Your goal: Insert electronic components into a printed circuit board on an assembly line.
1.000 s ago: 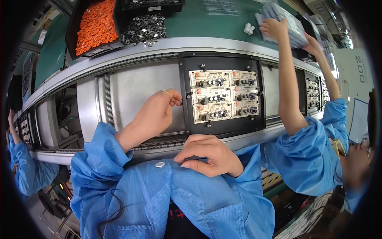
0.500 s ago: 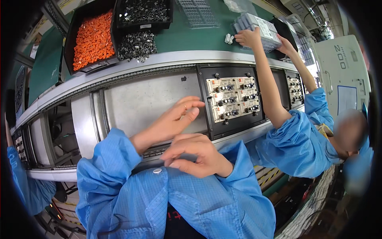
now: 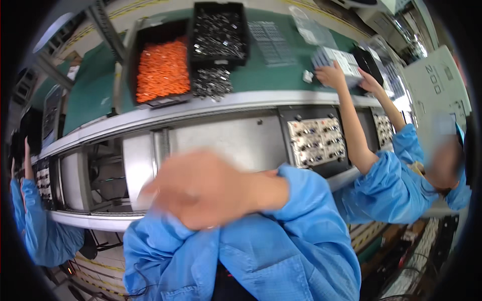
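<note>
Fingers smeared by motion blur at the centre of the view, so cannot tell if open, closed or gripping something. Right hand low in front of the chest, its blue sleeve at 3 o'clock; left hand not separable from the blur.

Black carrier with circuit boards at 2 o'clock from the hand, well apart, lying on the grey conveyor. Orange parts bin at 12 o'clock and metal parts bin at 1 o'clock, both on the green tabletop.

Probably a quick move between reaches. To do it well: slow down near the carrier, come in from its 8 o'clock edge, keep the sleeve off the boards, and stay clear of the co-worker's hand on the white box farther at 2 o'clock.
</note>
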A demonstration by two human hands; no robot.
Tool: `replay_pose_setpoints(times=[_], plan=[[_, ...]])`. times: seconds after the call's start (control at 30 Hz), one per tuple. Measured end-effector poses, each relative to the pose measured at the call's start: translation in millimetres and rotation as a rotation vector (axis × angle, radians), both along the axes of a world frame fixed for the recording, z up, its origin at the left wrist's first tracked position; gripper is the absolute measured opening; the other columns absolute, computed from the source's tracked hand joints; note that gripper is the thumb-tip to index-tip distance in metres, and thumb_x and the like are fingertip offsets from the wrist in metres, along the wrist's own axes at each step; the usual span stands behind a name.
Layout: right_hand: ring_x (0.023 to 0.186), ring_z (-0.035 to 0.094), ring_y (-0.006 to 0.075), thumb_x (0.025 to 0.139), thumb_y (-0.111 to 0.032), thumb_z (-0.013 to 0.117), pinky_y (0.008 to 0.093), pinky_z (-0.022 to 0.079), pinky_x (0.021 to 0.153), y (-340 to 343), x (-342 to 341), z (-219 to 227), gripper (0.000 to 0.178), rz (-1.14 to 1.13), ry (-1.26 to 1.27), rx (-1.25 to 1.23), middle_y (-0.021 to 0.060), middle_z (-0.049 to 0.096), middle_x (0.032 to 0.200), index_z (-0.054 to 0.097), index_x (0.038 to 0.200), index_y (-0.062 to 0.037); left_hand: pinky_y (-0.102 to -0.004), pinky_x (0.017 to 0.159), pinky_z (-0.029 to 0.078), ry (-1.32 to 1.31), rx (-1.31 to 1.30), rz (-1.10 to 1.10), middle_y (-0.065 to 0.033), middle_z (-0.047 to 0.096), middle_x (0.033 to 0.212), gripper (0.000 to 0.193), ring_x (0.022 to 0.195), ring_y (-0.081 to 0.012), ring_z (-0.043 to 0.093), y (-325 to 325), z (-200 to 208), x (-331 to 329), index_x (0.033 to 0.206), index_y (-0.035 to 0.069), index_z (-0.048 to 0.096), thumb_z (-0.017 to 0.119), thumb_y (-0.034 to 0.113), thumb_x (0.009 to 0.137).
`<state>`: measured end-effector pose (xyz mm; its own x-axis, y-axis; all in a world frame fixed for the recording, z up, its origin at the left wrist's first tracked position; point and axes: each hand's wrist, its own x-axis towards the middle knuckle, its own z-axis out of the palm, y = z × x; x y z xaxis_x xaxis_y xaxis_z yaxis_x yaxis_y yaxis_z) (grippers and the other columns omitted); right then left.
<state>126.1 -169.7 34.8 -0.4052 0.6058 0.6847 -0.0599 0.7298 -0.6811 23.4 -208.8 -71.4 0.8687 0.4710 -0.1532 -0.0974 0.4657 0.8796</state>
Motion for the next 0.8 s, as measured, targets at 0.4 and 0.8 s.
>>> replay_pose_setpoints(times=[0.4,0.8], plan=[[0.102,0.065,0.0386,0.089,0.001,0.058,0.0409,0.052,0.088,146.2,144.5,-131.3,0.027,-0.839,-0.512,-0.121,0.0201,0.069,0.111,0.069,0.113,-0.0046,-0.035,0.083,0.048,-0.216,-0.373,1.125,-0.0111,0.062,0.093,0.019,0.087,-0.0217,0.057,3.5,-38.4,-131.4,0.101,0.001,0.06,0.052,0.016,0.091],[0.09,0.066,0.0284,0.082,0.003,0.069,0.0339,0.055,0.077,154.4,149.3,-152.2,0.023,-0.914,-0.48,-0.123,0.0147,0.068,0.097,0.071,0.104,-0.0022,-0.0346,0.077,0.045,-0.308,-0.568,0.974,-0.0119,0.059,0.089,0.016,0.084,-0.0234,0.054,9.4,-33.1,-122.2,0.095,0.002,0.061,0.053,0.015,0.09]])
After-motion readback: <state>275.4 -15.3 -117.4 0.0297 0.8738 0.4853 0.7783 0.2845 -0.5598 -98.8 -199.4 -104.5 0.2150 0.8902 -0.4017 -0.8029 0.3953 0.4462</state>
